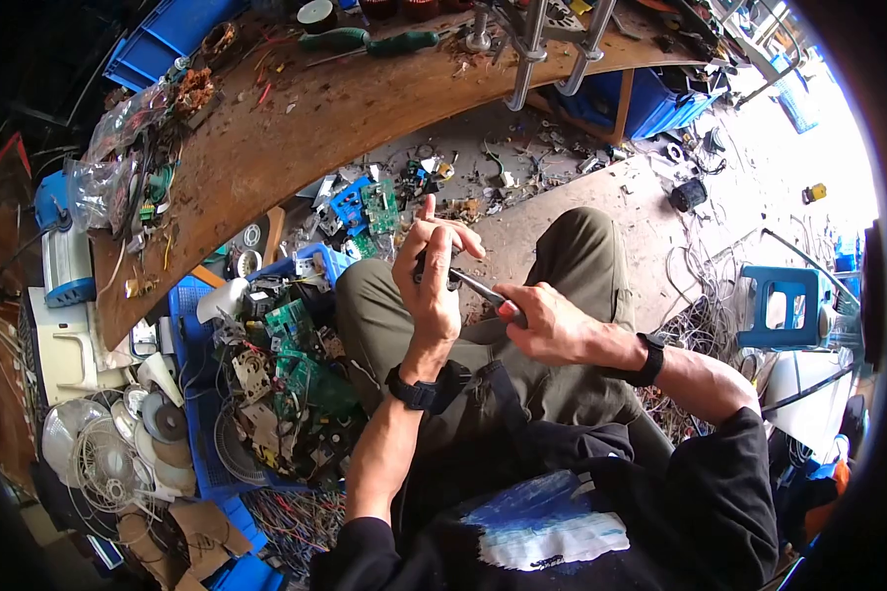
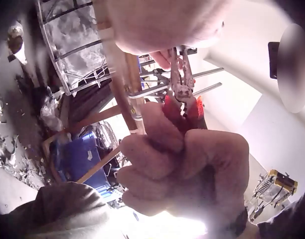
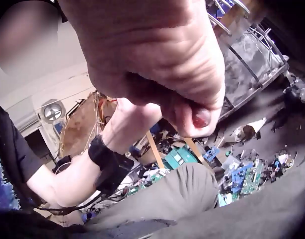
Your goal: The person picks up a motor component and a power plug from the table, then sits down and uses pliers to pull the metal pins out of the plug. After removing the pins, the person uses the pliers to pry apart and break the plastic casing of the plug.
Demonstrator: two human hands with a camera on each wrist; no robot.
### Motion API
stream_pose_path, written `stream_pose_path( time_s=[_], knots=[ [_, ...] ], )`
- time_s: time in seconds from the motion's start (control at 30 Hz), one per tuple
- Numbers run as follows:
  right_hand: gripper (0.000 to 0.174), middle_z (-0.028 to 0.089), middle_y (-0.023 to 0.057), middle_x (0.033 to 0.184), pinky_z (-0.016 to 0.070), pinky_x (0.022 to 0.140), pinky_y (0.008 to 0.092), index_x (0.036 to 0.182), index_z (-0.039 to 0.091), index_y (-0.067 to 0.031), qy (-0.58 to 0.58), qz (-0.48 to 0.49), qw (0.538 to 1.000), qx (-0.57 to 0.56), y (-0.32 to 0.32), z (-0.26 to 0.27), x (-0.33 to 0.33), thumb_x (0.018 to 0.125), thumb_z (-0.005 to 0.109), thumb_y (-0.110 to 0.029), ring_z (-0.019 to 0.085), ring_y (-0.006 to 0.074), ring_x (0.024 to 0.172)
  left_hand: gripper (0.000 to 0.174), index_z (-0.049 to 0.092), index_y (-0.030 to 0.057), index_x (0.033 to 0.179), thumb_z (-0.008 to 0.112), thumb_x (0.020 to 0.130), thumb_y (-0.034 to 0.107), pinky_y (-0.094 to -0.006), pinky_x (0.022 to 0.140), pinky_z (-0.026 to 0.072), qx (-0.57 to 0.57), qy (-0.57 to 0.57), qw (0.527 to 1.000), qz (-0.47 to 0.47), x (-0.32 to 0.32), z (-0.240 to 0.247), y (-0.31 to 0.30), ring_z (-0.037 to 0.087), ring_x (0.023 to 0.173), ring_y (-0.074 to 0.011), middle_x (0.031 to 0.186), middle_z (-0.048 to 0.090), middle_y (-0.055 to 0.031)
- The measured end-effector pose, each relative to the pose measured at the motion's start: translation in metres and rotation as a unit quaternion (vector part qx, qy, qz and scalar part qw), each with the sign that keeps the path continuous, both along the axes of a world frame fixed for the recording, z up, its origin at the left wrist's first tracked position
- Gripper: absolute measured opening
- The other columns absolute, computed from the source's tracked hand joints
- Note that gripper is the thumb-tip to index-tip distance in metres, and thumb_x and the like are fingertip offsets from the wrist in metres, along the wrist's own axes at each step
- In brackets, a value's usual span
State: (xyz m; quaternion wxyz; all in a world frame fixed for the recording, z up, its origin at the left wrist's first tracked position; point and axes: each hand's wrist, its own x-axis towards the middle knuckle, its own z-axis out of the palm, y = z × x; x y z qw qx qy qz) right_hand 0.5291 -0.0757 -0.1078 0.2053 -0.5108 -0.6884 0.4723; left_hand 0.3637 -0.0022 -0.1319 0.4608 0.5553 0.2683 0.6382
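Observation:
My right hand grips a pair of pliers with red on the handles. The metal jaws reach across to the left hand. Raised over my lap, my left hand holds a small dark part, mostly hidden by the fingers; its kind I cannot tell. In the left wrist view the pliers rise from the curled fingers of the right hand, and their tips meet the left hand. The right wrist view shows the back of the right hand, with the pliers hidden.
A curved wooden bench arches ahead, bearing green-handled screwdrivers and upright metal rods. To the left stands a blue crate heaped with circuit boards. Scrap lies across the floor; a blue stool stands at right.

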Motion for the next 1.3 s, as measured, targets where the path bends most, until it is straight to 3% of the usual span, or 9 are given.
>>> stream_pose_path(
  time_s=[0.17,0.27,0.4,0.5,0.57,0.73,0.83,1.07,1.3],
  knots=[
    [0.020,0.055,0.0120,0.064,0.0443,0.057,0.0393,0.099,0.057,0.0028,0.122,0.021,0.967,-0.224,-0.002,-0.004,0.005,0.083,0.054,-0.008,0.056,0.0221,0.058,0.026,0.051,0.0050,0.086,0.044,0.105,0.021,-0.0542,0.125,0.0097,-0.029,-0.015,0.997,-0.067,-0.004,-0.009,0.003,0.063,0.082,-0.0230,0.076,0.064,-0.0121],
    [0.009,0.045,-0.0019,0.070,0.0313,0.051,0.0284,0.094,0.052,-0.0069,0.329,0.016,0.857,-0.395,-0.007,-0.008,0.005,0.085,0.053,-0.006,0.039,0.0074,0.059,0.023,0.051,0.0062,0.086,0.045,0.105,0.018,-0.0535,0.125,0.0123,-0.040,-0.024,0.996,-0.074,-0.003,-0.008,0.001,0.064,0.085,-0.0203,0.079,0.066,-0.0105],
    [0.013,0.043,-0.0010,0.075,0.0272,0.052,0.0265,0.095,0.048,-0.0092,0.389,-0.008,0.795,-0.465,-0.008,-0.010,0.005,0.085,0.050,-0.002,0.035,0.0076,0.060,0.019,0.051,0.0071,0.088,0.046,0.105,0.014,-0.0537,0.125,0.0137,-0.049,-0.028,0.996,-0.075,-0.003,-0.010,-0.003,0.064,0.089,-0.0188,0.082,0.067,-0.0092],
    [0.019,0.043,0.0012,0.077,0.0266,0.052,0.0264,0.096,0.047,-0.0090,0.480,0.010,0.697,-0.532,-0.011,-0.024,0.007,0.081,0.049,0.002,0.035,0.0101,0.061,0.022,0.051,0.0061,0.091,0.043,0.108,0.019,-0.0534,0.124,0.0171,-0.059,-0.068,0.993,-0.076,-0.002,-0.022,-0.005,0.064,0.091,-0.0213,0.083,0.067,-0.0110],
    [0.022,0.041,0.0017,0.077,0.0286,0.054,0.0270,0.096,0.046,-0.0090,0.599,0.057,0.478,-0.640,-0.013,-0.029,0.008,0.077,0.049,0.003,0.036,0.0121,0.062,0.025,0.051,0.0055,0.092,0.041,0.109,0.022,-0.0530,0.124,0.0195,-0.085,-0.126,0.985,-0.086,-0.001,-0.025,-0.008,0.064,0.093,-0.0232,0.084,0.067,-0.0121],
    [0.021,0.043,0.0022,0.081,0.0350,0.061,0.0290,0.098,0.047,-0.0078,0.465,0.057,0.701,-0.537,-0.003,-0.012,0.010,0.079,0.050,0.000,0.040,0.0124,0.069,0.031,0.052,0.0036,0.095,0.040,0.110,0.028,-0.0492,0.118,0.0310,-0.169,-0.239,0.951,-0.101,-0.007,-0.019,-0.012,0.062,0.111,-0.0302,0.104,0.070,-0.0219],
    [0.026,0.053,0.0078,0.088,0.0458,0.076,0.0318,0.109,0.049,-0.0005,0.177,0.050,0.947,-0.265,-0.003,0.000,0.021,0.083,0.053,-0.006,0.056,0.0216,0.082,0.034,0.056,0.0021,0.098,0.039,0.111,0.029,-0.0498,0.118,0.0320,-0.175,-0.257,0.943,-0.120,-0.014,-0.016,-0.012,0.059,0.121,-0.0362,0.114,0.068,-0.0244],
    [0.046,0.059,0.0237,0.107,0.0478,0.092,0.0471,0.123,0.047,0.0052,-0.008,0.027,0.993,0.115,-0.011,-0.008,0.018,0.078,0.057,-0.002,0.059,0.0418,0.108,0.027,0.054,0.0035,0.093,0.044,0.108,0.023,-0.0387,0.105,0.0411,-0.197,-0.165,0.965,-0.054,-0.008,-0.005,-0.018,0.064,0.109,-0.0259,0.115,0.069,-0.0222],
    [0.039,0.056,0.0251,0.100,0.0465,0.086,0.0510,0.115,0.047,0.0050,-0.005,0.034,0.997,0.076,-0.004,-0.005,0.016,0.077,0.056,0.000,0.057,0.0466,0.102,0.025,0.054,0.0035,0.092,0.044,0.109,0.020,-0.0359,0.101,0.0413,-0.190,-0.055,0.980,-0.019,-0.008,-0.010,-0.022,0.063,0.107,-0.0214,0.113,0.071,-0.0188]
  ],
)
